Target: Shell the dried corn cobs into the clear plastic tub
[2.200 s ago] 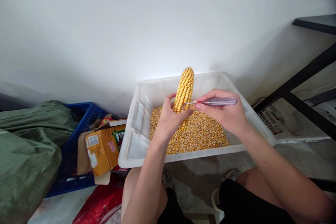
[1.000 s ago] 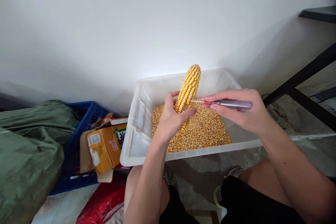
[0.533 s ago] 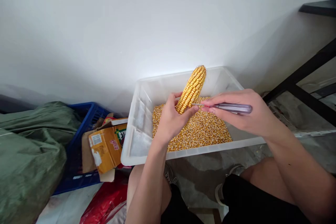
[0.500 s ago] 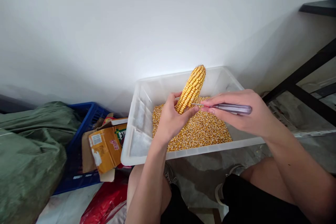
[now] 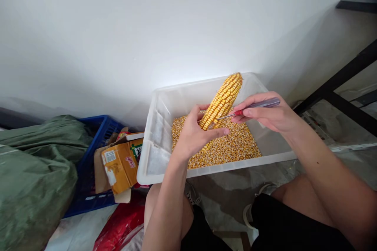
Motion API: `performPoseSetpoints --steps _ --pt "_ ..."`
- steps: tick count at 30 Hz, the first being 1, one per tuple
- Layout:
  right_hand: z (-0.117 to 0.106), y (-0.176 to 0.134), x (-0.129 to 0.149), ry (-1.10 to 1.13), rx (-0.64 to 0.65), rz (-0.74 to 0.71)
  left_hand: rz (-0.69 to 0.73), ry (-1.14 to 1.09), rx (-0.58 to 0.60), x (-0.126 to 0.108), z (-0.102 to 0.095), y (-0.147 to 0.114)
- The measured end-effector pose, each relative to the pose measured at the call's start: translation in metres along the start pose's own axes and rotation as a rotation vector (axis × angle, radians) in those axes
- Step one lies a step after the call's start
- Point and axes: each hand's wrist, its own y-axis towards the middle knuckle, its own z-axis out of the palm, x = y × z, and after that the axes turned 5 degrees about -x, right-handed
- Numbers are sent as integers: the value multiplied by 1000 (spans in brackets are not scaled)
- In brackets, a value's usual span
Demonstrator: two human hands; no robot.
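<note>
My left hand (image 5: 196, 131) is closed round the lower end of a yellow corn cob (image 5: 223, 100), which leans up and to the right. Its thumb is stretched out below the cob. In my right hand (image 5: 269, 113) is a screwdriver (image 5: 262, 104) with a clear purplish handle and a red collar. The thin metal shaft points left, and its tip meets the cob's kernels near the lower end. Under both hands, loose corn kernels (image 5: 226, 151) cover part of the floor of a translucent white plastic tub (image 5: 159, 145).
Left of the tub stands a blue crate (image 5: 85, 188) with a torn orange carton (image 5: 119, 164) and a green sack (image 5: 38, 176). A red bag (image 5: 120, 219) lies in front. A black metal frame (image 5: 338, 82) is at the right, and a white wall (image 5: 176, 23) rises behind.
The cob's top has swung to the right and it leans more. My right hand has tilted the screwdriver, its handle now higher. My left thumb has moved away from the cob.
</note>
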Motion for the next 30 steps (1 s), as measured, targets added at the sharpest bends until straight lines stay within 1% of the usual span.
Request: performPoseSetpoints --steps 2,5,6,8,10,12,14,16,18,19,21,24,26,27,30 --pt "7 -10 12 -168 -35 -76 1 18 -14 1 2 0" --pt "28 -30 34 -549 -88 -281 30 94 -69 4 5 2" --pt "34 -36 39 -641 -77 -342 50 122 -85 5 6 3" --pt "43 -41 44 -730 -54 -428 88 165 -109 7 7 4" --pt "44 -39 41 -683 -47 -427 94 180 -124 8 6 4" --pt "36 -31 33 -542 -63 -325 71 161 -117 7 3 3" --pt "24 -21 21 -353 -76 -168 45 121 -103 5 1 2" --pt "13 -12 9 -151 -64 -53 20 78 -77 1 0 0" --pt "6 -5 0 4 -41 -1 1 32 -46 -3 0 -1" --pt "5 -4 -2 44 -31 8 -8 5 -31 -4 0 -2" --pt "5 -5 0 33 -31 -12 -23 -55 -16 -6 0 -1" --pt "13 -13 19 -186 -79 -126 -47 -124 -19 -5 0 1" --pt "18 -21 35 -360 -165 -217 -50 -129 -27 -2 -1 3" --pt "19 -25 41 -417 -225 -238 -49 -122 -31 -1 -1 4" --pt "16 -30 53 -486 -378 -231 -34 -94 -34 2 -1 6"
